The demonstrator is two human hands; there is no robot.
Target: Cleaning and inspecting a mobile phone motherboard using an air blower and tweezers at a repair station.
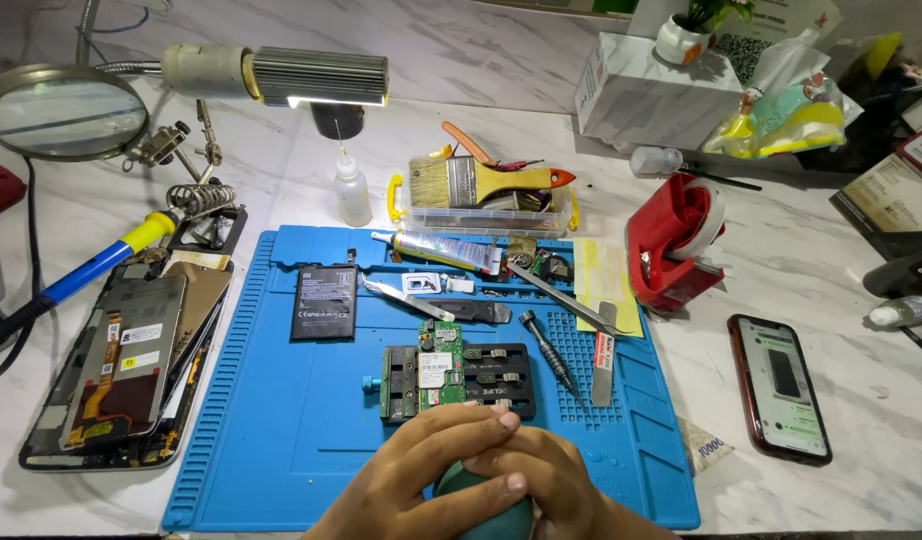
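Both hands at bottom centre of frame: our left hand (421, 470) and right hand (541, 480) are clasped together around a dark green round thing (481, 505). We can't tell what it is, since only a smooth, matte, curved bit shows between the fingers and the rest is hidden. Grip is closed on it from both sides, fingertips overlapping on top.

Just above the hands, mid-frame on the blue mat (281, 420), a green circuit board (441, 370) sits clamped in a black holder (496, 380). A black battery (323, 303) lies up-left of it, and a screwdriver (549, 352) and tweezers (561, 297) to its right. An opened phone (121, 370) is at left edge, off the mat, and a red-cased phone (781, 385) at right with its screen lit.
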